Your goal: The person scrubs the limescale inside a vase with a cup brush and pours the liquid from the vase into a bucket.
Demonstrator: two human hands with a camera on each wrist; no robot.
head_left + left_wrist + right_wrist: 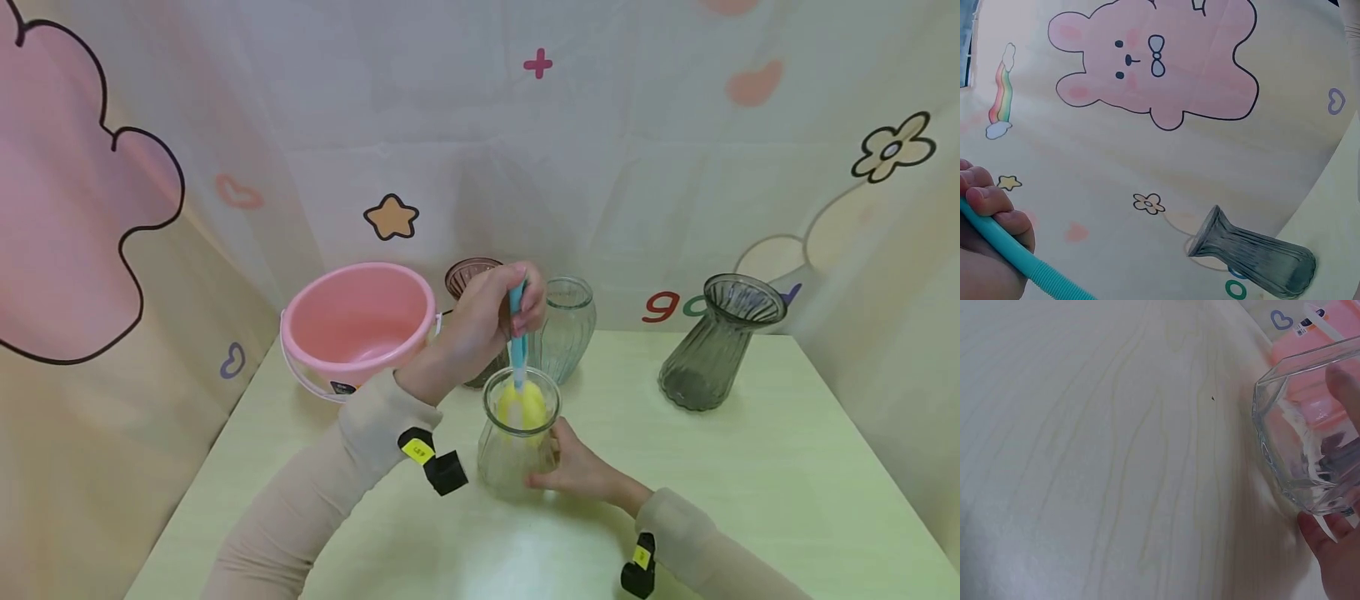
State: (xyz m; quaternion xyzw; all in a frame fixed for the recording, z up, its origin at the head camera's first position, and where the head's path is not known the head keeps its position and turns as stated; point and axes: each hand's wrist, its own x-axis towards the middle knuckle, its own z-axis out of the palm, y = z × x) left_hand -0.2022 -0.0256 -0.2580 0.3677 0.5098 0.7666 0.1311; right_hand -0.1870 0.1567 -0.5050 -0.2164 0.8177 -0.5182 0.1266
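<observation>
Brush (518, 354) in front vase (504, 463), bucket (358, 365) behind left, two rear vases (567, 337) behind, another vase (703, 358) right.

A clear glass vase (506, 463) is just below the centre of the head view, its wide, round, thick-rimmed mouth facing up. A sponge brush (519, 352) stands nearly upright in it: its yellow head is down inside the mouth, and its turquoise handle rises above the rim. The left hand (487, 315) grips that handle, which shows a ribbed section at the lower left of the left wrist view. The right hand (583, 468) holds the vase's lower right side; at the right wrist view's right edge, the glass looks angular and many-sided.
</observation>
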